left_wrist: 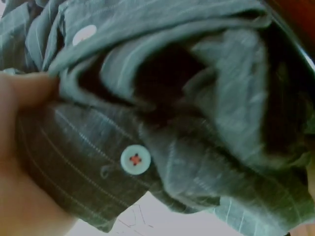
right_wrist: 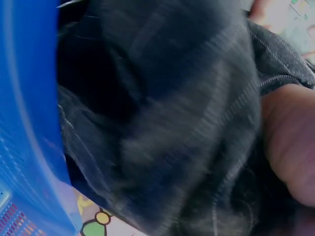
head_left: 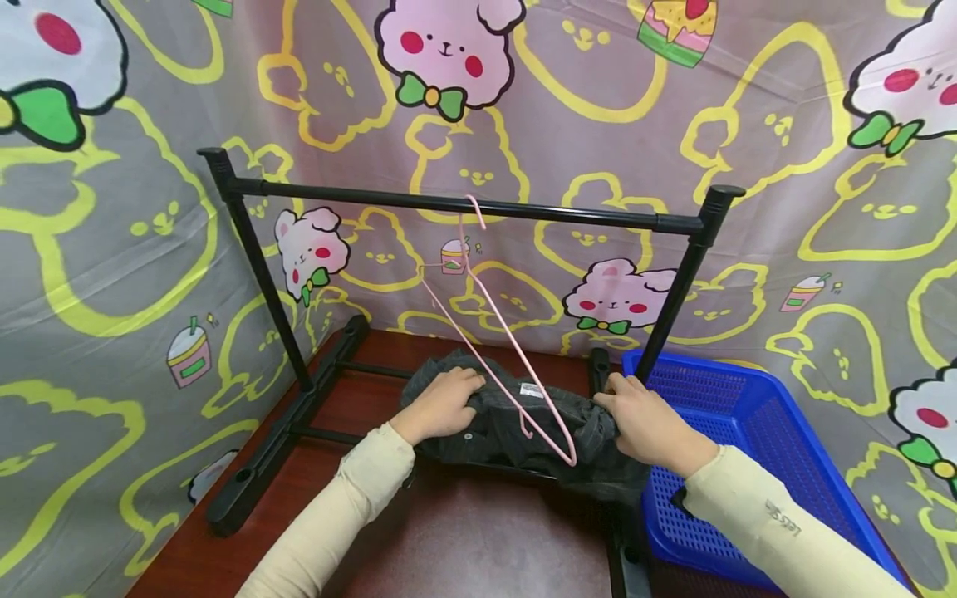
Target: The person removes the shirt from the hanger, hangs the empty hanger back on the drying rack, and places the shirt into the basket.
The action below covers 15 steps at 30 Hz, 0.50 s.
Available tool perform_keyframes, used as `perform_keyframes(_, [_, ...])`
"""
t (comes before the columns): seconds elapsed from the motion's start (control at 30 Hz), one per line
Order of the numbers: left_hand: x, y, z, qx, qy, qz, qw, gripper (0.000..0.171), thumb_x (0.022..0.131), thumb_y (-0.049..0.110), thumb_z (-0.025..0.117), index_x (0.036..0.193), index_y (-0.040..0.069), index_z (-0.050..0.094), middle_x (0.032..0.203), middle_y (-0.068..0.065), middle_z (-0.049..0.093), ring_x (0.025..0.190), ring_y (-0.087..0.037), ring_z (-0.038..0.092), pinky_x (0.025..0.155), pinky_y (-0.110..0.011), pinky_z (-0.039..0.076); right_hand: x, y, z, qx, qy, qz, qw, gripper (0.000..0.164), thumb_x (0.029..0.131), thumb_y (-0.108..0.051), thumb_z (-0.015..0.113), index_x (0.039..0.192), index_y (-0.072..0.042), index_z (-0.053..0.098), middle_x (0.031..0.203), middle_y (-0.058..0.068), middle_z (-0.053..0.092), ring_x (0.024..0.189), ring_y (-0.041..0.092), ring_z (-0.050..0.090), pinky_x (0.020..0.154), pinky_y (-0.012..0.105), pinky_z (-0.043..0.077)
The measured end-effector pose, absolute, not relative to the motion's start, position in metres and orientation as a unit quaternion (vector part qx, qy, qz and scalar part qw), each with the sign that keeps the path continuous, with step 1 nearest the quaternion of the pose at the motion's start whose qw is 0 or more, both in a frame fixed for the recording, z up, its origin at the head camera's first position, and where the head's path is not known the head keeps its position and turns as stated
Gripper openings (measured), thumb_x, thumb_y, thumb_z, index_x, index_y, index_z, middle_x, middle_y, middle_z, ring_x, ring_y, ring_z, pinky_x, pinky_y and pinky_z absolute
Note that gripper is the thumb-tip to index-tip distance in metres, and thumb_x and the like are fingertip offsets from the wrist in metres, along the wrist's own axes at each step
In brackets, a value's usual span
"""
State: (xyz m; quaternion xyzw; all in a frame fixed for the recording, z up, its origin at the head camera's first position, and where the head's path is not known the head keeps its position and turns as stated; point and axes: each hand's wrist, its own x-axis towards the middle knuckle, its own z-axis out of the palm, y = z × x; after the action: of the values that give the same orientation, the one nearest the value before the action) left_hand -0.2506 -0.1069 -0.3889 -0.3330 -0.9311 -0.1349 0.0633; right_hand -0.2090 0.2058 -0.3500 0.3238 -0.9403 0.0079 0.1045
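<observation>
A dark pinstriped shirt [head_left: 486,423] with pale buttons lies bunched up between both hands, a white label showing at its top. My left hand [head_left: 441,405] holds its left part, and in the left wrist view the thumb [left_wrist: 34,88] presses on the cloth near a button [left_wrist: 136,160]. On the other side my right hand [head_left: 649,422] grips the gathered cloth; its fingertips are partly hidden. A pink hanger [head_left: 516,346] hooks over the rack's bar, its lower end in front of the shirt.
A black rack with a crossbar [head_left: 359,197] stands on the reddish-brown table [head_left: 299,482]. Beside its right leg sits a blue plastic basket [head_left: 792,415], under my right forearm. Patterned cloth [head_left: 598,141] surrounds the table at the back and sides.
</observation>
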Motion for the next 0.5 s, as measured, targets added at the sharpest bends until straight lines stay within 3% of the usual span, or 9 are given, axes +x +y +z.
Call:
perform_keyframes(0.13, [-0.249, -0.109, -0.391, -0.343, -0.927, -0.145, 0.036, 0.044, 0.080, 0.010, 0.062, 0.123, 0.006, 0.062, 0.136, -0.014, 0.044, 0.128, -0.033, 0.035, 0.106, -0.053, 0.023, -0.208, 0.210, -0.341, 0.309, -0.945, 0.060, 0.086, 0.050, 0.062, 0.014, 0.071, 0.107, -0.005, 0.058, 0.102, 0.015, 0.052, 0.068, 0.021, 0.054, 0.059, 0.037, 0.050])
perform_keyframes(0.27, [-0.252, -0.111, -0.392, -0.328, -0.931, -0.160, 0.012, 0.040, 0.079, 0.023, 0.073, 0.118, 0.015, 0.066, 0.147, -0.016, 0.030, 0.138, -0.039, 0.016, 0.106, -0.062, 0.008, -0.207, 0.214, -0.334, 0.315, -0.941, 0.081, 0.094, 0.049, 0.062, 0.016, 0.067, 0.103, -0.008, 0.057, 0.097, 0.009, 0.054, 0.062, 0.016, 0.049, 0.057, 0.036, 0.049])
perform_keyframes(0.37, [-0.254, -0.111, -0.394, -0.291, -0.942, -0.169, -0.013, 0.045, 0.075, 0.036, 0.079, 0.114, 0.019, 0.064, 0.149, -0.019, 0.024, 0.139, -0.044, 0.007, 0.105, -0.064, 0.005, -0.206, 0.216, -0.332, 0.334, -0.932, 0.092, 0.109, 0.049, 0.061, 0.018, 0.064, 0.099, -0.012, 0.058, 0.094, 0.004, 0.053, 0.065, 0.015, 0.048, 0.056, 0.033, 0.045])
perform_keyframes(0.5, [-0.258, -0.111, -0.397, -0.227, -0.959, -0.162, -0.053, 0.060, 0.069, 0.046, 0.081, 0.117, 0.021, 0.057, 0.151, -0.022, 0.017, 0.137, -0.049, 0.003, 0.103, -0.066, 0.007, -0.204, 0.220, -0.331, 0.349, -0.924, 0.100, 0.123, 0.052, 0.060, 0.021, 0.064, 0.100, -0.012, 0.062, 0.095, 0.002, 0.054, 0.070, 0.015, 0.051, 0.060, 0.033, 0.048])
